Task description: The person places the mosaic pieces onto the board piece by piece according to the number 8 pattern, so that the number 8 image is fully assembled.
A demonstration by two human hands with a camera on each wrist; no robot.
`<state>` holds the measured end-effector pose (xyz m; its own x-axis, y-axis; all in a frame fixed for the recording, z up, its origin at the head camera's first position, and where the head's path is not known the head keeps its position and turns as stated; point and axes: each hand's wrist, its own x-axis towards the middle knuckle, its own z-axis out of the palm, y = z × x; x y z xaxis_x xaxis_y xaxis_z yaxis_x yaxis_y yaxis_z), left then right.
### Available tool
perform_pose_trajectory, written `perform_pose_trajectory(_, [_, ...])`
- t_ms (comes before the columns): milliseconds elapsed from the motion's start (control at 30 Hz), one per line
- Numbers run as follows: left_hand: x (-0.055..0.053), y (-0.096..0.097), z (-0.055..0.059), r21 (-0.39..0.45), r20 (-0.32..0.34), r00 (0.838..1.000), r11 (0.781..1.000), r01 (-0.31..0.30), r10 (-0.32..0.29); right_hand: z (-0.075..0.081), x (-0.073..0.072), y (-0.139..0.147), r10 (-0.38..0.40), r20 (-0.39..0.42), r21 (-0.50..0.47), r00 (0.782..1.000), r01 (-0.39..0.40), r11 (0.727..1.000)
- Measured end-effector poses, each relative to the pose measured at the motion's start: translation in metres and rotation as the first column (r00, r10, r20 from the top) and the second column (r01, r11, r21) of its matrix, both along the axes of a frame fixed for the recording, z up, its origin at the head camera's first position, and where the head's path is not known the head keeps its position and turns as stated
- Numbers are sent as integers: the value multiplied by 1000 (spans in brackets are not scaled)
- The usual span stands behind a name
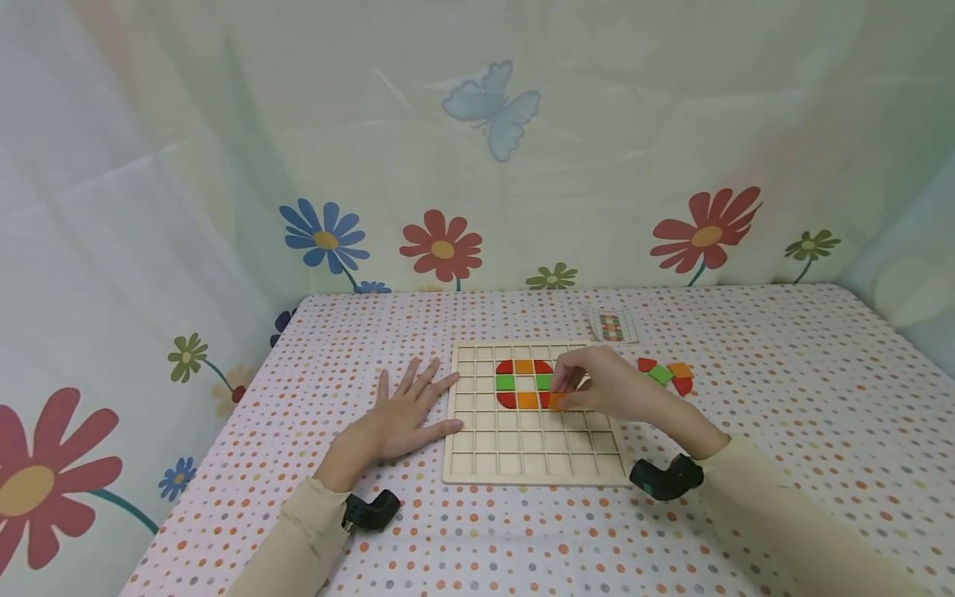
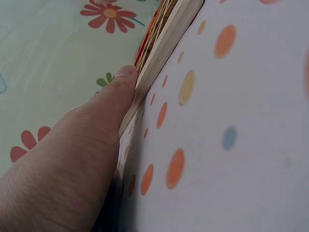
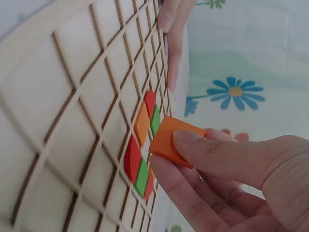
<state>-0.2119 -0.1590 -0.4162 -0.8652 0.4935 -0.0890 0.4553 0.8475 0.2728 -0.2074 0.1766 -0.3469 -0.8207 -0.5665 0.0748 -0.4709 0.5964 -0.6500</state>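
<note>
A pale wooden grid board (image 1: 507,464) lies on the table with a ring of coloured tiles set in its cells. Red rounded tiles (image 1: 506,400) form the corners, and between them sit orange tiles (image 1: 524,366) and green tiles (image 1: 506,382). My right hand (image 1: 608,385) pinches an orange square tile (image 3: 176,140) between thumb and fingers, just above the board by the ring's lower right corner. My left hand (image 1: 406,414) lies with fingers spread at the board's left edge; its thumb (image 2: 126,72) touches that edge.
Several loose tiles (image 1: 660,375), red, green and orange, lie right of the board. Behind it is a small clear packet or card (image 1: 612,327) with a coloured pattern. A dotted cloth (image 1: 522,539) covers the table, and a flowered curtain (image 1: 597,166) hangs behind.
</note>
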Motion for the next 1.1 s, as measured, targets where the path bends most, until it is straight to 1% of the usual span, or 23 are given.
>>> perform_pose_trajectory(67, [0, 0, 0, 1, -3, 1000, 1000, 1, -1, -5, -2, -9, 30, 20, -27, 999, -29, 999])
perform_pose_trajectory(133, [-1, 1, -1, -7, -2, 1000, 1000, 2, -2, -10, -3, -17, 60, 19, -43, 998, -59, 997])
perform_pose_trajectory(267, [-1, 2, -1, -16, 6, 1000, 1000, 5, -5, -17, -4, -29, 95, 0, -36, 996, -95, 995])
perform_pose_trajectory(367, [-1, 3, -1, -20, 6, 1000, 1000, 4, -4, -19, -3, -33, 106, -5, -29, 994, -106, 994])
perform_pose_trajectory(600, [-1, 2, 0, -34, -7, 1000, 999, -4, 4, -19, -3, -35, 94, 7, -15, 996, -94, 995])
perform_pose_trajectory(900, [-2, 2, 0, -25, -8, 1000, 1000, -7, 6, -18, -5, -36, 62, 49, 23, 997, -63, 998])
perform_pose_trajectory(1100, [-1, 2, -2, -20, -13, 1000, 1000, -8, 7, -20, -6, -39, 44, 68, 42, 997, -47, 998])
